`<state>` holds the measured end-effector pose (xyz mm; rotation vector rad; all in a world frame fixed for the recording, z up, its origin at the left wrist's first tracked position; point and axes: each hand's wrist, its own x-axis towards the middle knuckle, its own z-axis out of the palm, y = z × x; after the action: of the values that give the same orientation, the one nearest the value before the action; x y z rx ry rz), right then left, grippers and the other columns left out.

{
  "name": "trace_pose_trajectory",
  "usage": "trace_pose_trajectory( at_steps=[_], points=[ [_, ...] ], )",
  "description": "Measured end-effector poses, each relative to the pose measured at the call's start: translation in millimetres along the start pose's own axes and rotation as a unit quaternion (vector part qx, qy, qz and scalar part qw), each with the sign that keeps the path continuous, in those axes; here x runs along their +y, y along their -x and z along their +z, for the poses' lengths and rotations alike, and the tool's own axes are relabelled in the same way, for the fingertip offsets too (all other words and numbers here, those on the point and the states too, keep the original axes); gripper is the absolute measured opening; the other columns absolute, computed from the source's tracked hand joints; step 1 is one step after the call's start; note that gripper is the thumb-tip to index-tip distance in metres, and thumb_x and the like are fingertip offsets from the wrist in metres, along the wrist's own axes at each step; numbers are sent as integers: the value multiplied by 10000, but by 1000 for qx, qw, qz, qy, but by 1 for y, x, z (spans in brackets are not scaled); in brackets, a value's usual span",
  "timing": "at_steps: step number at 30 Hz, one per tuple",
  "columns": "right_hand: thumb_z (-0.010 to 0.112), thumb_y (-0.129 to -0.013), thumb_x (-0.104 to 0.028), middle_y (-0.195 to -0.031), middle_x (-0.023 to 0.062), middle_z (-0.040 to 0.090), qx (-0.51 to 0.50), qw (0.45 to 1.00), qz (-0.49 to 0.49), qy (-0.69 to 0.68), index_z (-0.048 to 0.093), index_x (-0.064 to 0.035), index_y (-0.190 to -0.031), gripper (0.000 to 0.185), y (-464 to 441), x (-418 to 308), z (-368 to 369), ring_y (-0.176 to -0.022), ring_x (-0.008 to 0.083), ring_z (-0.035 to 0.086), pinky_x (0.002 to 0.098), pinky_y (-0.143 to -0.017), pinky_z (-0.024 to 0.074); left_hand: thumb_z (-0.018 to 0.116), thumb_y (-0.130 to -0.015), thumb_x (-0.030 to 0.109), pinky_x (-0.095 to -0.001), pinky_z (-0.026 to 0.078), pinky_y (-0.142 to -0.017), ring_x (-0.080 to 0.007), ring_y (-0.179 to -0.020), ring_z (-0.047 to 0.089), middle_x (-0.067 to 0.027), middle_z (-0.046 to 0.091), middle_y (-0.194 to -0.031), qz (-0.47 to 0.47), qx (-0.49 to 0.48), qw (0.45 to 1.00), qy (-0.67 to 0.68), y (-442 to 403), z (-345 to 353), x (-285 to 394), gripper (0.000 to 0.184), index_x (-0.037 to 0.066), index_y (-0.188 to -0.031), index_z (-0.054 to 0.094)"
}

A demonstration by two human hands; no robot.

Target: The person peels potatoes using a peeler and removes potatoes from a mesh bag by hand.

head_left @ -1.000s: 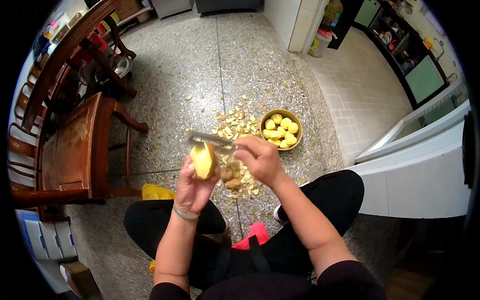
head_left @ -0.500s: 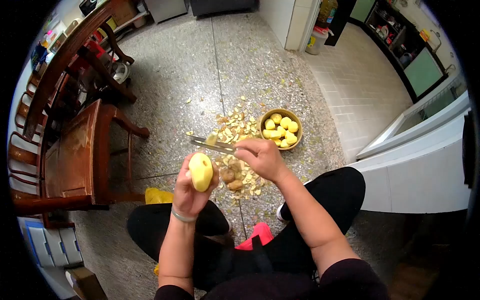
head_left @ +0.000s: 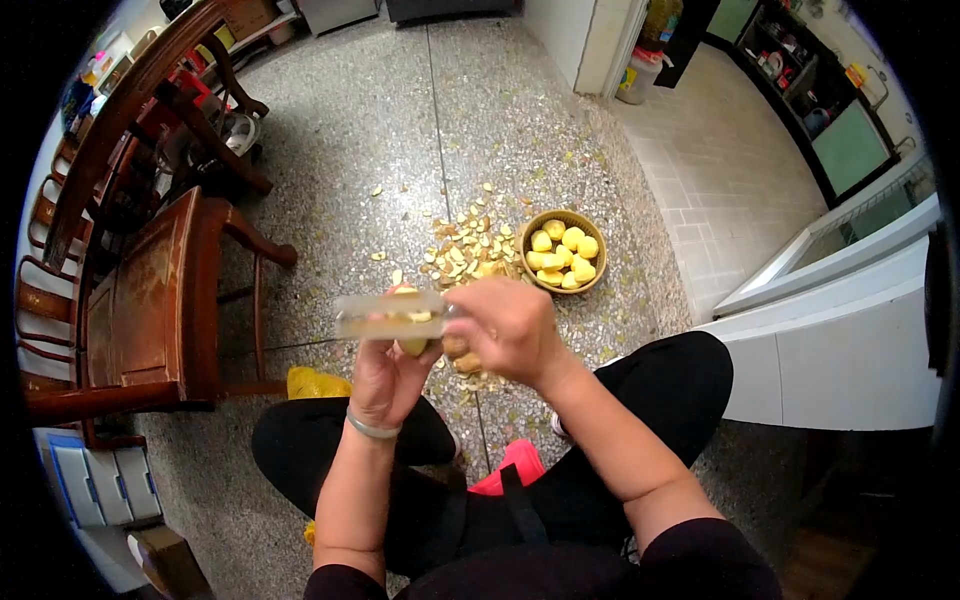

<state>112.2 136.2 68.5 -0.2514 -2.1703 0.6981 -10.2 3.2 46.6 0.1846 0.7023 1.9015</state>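
Observation:
My left hand (head_left: 388, 380) holds a peeled yellow potato (head_left: 412, 347) upright, its fingers wrapped round the lower part. My right hand (head_left: 515, 335) grips a peeler (head_left: 370, 320) with a long metal blade, smeared by motion. The blade lies across the potato and hides most of it. Beneath my hands, a few brown unpeeled potatoes (head_left: 467, 363) sit on the floor, partly covered by my right hand. Beyond them are scattered peels (head_left: 462, 250). A round woven basket (head_left: 563, 214) with several peeled potatoes stands just right of the peels.
A wooden chair (head_left: 150, 300) stands on the left, near a yellow bag (head_left: 318, 384). Under me shows something pink (head_left: 520, 462) between my knees. To the right are a white curved panel (head_left: 820, 375) and a doorway onto a tiled floor (head_left: 680, 150).
My right hand has brought the peeler down and left onto the potato, from beyond it. The pale peel seen in the blade is now blurred. My left hand still holds the potato.

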Motion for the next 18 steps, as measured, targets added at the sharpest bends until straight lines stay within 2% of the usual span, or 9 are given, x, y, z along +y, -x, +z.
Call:
trace_pose_trajectory(
  at_steps=[1,2,6,8,10,12,14,16,18],
  points=[
    [701,-746,-142,-763,116,638,1,1000,1,0,645,-28,-900,200,5,13,3,-664,281,623,346,-612,493,556,-878,219,-288,475,-748,-184,-975,561,-67,544,-1136,-12,-47,999,-5,-3,-10,3,516,105,-1338,352],
    [701,-749,-142,-764,114,645,1,998,64,-3,653,-27,-894,191,9,27,5,-658,268,625,335,-604,490,554,-875,213,-272,473,-723,-184,-961,563,-71,549,-1125,-23,-94,995,-10,-4,-15,5,508,101,-1331,360],
    [701,-759,-140,-782,112,664,-19,978,204,-30,673,-23,-879,170,9,37,-7,-659,235,633,316,-602,491,541,-862,212,-248,433,-635,-178,-898,555,-113,551,-1117,-18,-77,997,3,2,-2,11,480,92,-1298,380],
    [699,-759,-130,-786,117,662,-26,977,202,-58,669,-19,-890,175,8,29,-5,-669,233,634,313,-610,491,521,-869,218,-244,432,-634,-180,-907,553,-115,551,-1120,-21,-88,996,19,-1,-8,9,460,92,-1290,385],
    [693,-773,-211,-806,107,662,4,991,114,-68,671,-77,-894,181,5,16,0,-677,269,640,348,-577,498,512,-882,238,-250,434,-634,-171,-918,550,-93,555,-1129,-29,-102,994,22,-5,-8,8,446,102,-1291,396],
    [700,-759,-222,-795,105,653,5,993,94,-71,659,-76,-897,206,0,0,2,-677,270,634,351,-577,495,522,-918,281,-247,434,-635,-144,-901,545,-52,561,-1128,-31,-46,997,52,-3,-4,4,372,123,-1247,448],
    [705,-741,-233,-765,99,641,-9,1000,6,-13,651,-75,-893,226,-1,-6,4,-663,271,626,347,-575,494,530,-922,280,-243,443,-650,-155,-920,552,-54,561,-1123,-12,-13,1000,21,1,-4,0,356,121,-1233,461],
    [705,-733,-231,-748,95,638,-2,1000,7,-17,659,-81,-878,213,3,9,7,-650,268,619,347,-571,490,540,-901,295,-237,427,-620,-167,-852,535,-81,568,-1088,-15,-7,1000,4,-1,-7,0,384,99,-1223,465],
    [708,-729,-224,-747,92,643,2,995,92,-27,669,-87,-858,193,9,31,7,-659,264,626,355,-570,490,551,-880,310,-232,410,-590,-179,-784,517,-108,575,-1053,-17,-3,1000,-15,-1,-8,4,414,78,-1213,470]
  ],
)
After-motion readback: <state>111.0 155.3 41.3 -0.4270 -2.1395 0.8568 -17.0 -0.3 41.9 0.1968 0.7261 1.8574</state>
